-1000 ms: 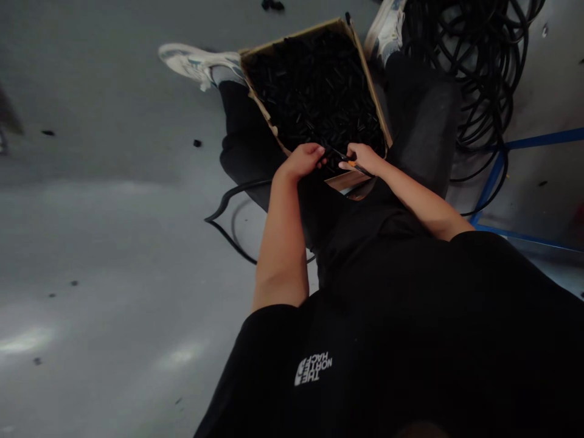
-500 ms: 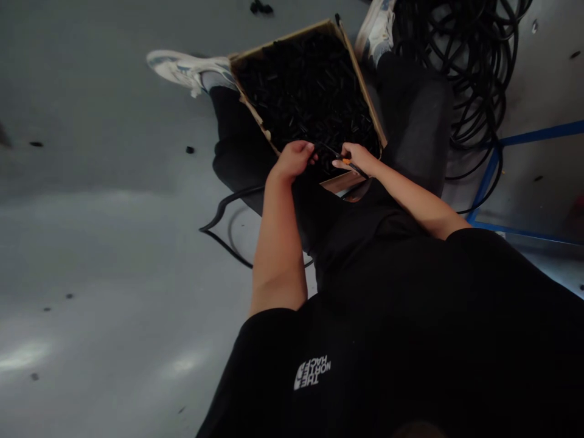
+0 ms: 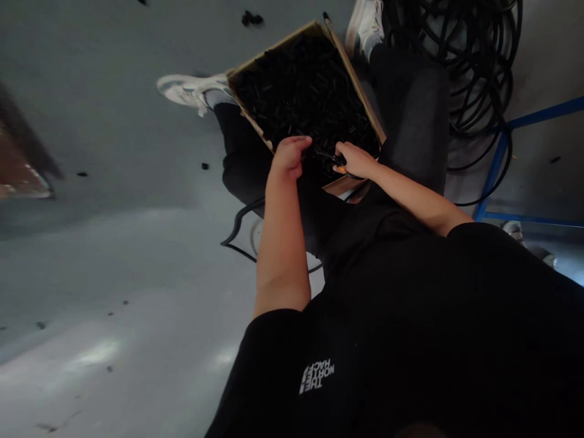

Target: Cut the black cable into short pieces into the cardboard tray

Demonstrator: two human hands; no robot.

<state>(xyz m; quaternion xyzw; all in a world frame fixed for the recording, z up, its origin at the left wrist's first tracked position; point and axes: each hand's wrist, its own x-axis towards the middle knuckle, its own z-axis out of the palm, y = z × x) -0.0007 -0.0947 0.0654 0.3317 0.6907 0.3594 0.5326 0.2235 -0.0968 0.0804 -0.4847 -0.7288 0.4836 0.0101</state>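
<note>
Between the outstretched legs stands a cardboard box full of short black pieces. My right hand is wrapped round a cutting tool with black and orange handles, its tip pointing left over the near part of the box. Just left of that tip, my left hand is closed, thumb and finger pressed together above the near left edge of the box. What its fingers hold, if anything, is too dark and small to make out.
Coiled black hose lies at the upper right beside a blue frame. A black hose loop lies left of my left forearm. Small black bits are scattered on the floor. A brown object is at the left edge.
The view has shifted, and a brown object now shows at the left edge. My left hand has turned slightly, and the cutting tool's dark blades show more plainly between the hands.
</note>
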